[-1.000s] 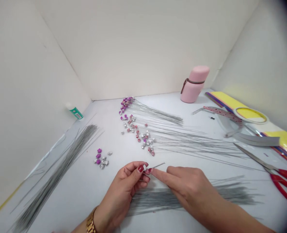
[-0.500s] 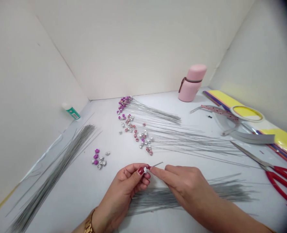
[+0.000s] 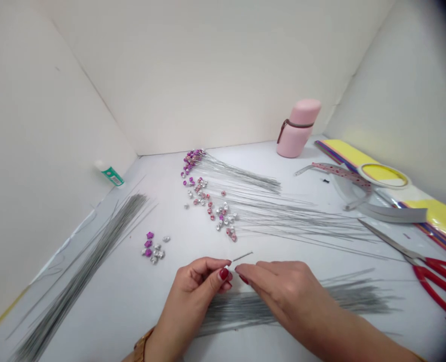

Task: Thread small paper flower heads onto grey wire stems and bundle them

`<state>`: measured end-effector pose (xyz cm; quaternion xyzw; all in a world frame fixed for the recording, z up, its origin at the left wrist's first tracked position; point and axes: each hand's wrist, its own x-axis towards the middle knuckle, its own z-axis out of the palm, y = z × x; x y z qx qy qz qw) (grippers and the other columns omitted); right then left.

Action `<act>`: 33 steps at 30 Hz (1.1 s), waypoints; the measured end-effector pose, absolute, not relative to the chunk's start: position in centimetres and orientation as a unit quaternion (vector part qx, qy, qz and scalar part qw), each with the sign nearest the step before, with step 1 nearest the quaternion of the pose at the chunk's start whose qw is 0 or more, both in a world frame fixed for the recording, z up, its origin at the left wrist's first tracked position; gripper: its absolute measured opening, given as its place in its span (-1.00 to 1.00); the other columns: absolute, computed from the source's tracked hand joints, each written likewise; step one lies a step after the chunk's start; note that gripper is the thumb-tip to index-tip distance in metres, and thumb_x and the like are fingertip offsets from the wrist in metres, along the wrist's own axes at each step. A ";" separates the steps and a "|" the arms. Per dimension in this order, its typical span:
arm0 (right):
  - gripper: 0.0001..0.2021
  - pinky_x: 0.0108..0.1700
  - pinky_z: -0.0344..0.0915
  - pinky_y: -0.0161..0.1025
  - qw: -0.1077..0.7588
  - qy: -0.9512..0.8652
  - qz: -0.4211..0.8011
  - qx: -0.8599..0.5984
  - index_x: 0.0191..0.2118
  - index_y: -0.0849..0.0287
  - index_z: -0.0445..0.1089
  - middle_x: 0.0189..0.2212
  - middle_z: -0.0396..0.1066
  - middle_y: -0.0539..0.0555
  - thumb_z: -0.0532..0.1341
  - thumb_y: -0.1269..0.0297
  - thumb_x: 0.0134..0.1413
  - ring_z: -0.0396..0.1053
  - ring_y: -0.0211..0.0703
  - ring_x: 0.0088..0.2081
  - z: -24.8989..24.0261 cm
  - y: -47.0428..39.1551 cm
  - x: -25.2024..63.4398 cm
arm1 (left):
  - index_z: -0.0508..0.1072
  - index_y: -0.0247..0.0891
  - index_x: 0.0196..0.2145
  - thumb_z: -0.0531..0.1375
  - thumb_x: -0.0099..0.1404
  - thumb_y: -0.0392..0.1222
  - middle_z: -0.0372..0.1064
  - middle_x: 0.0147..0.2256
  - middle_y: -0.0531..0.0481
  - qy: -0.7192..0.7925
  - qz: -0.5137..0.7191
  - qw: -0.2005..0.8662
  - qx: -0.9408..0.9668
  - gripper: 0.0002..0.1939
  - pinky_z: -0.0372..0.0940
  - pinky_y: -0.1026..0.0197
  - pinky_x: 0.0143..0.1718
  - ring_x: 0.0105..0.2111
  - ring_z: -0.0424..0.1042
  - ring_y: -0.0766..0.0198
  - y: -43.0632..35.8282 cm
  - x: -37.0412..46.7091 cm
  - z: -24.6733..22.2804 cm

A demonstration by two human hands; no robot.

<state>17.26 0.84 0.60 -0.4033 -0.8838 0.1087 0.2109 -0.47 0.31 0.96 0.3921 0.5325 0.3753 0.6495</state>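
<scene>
My left hand point(image 3: 198, 289) is closed in a pinch on a small silver star point(image 3: 228, 268), now mostly covered by the thumb and fingers. Just right of it, my right hand point(image 3: 279, 284) is closed with fingers bent and pressed together; whatever they hold is hidden. A short thin metal rod point(image 3: 242, 256) points up and right beside the left fingertips. I cannot tell whether it lies on the table or is held. Beneath both hands lies a bundle of grey wires point(image 3: 241, 306). Loose purple and silver stars point(image 3: 157, 251) lie to the left.
Star-tipped wires point(image 3: 291, 213) fan across the middle, with a bundled bunch point(image 3: 241, 173) behind. Another wire bundle point(image 3: 106, 246) lies left, near a glue stick point(image 3: 112, 176). A pink flask point(image 3: 298, 130) stands at the back. Red-handled scissors point(image 3: 419, 259), tape point(image 3: 384, 176) and paper strips point(image 3: 388, 213) occupy the right.
The left thumb has shifted over the silver star and covers most of it. The right index fingertip has drawn back from the rod and curled downward, leaving a small gap between the hands.
</scene>
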 end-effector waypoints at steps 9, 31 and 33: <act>-0.82 -0.55 -0.04 -0.32 0.181 -0.891 0.113 -0.402 -0.39 0.14 0.32 -0.64 0.34 -0.09 0.05 0.54 -0.01 0.24 -0.29 -0.63 0.7 0.5 17.0 | 0.49 -0.29 -0.37 0.19 0.11 -0.16 0.43 -0.50 0.01 0.531 0.342 0.613 0.473 -0.83 0.26 0.31 -0.39 -0.47 0.36 0.32 -0.3 -0.4 0.6; -0.82 -0.17 0.19 -0.17 0.252 -0.858 0.023 -0.447 -0.16 0.17 0.30 -0.24 0.30 0.14 0.06 0.39 0.10 0.23 -0.08 -0.19 0.1 5.2 19.8 | 0.46 -0.28 -0.35 0.04 0.15 -0.21 0.40 -0.37 -0.15 0.686 0.157 0.039 0.709 -0.78 0.15 0.03 -0.24 -0.29 0.32 0.02 4.7 -8.9 0.8; -0.87 -0.23 0.22 -0.21 0.211 -0.882 0.075 -0.416 -0.24 0.16 0.31 -0.31 0.30 0.10 0.08 0.41 0.08 0.25 -0.12 -0.26 -0.1 4.5 18.8 | 0.48 -0.26 -0.42 0.03 0.16 -0.24 0.41 -0.43 -0.13 0.686 0.153 0.056 0.709 -0.78 0.15 0.05 -0.26 -0.34 0.34 0.05 4.8 -8.9 0.8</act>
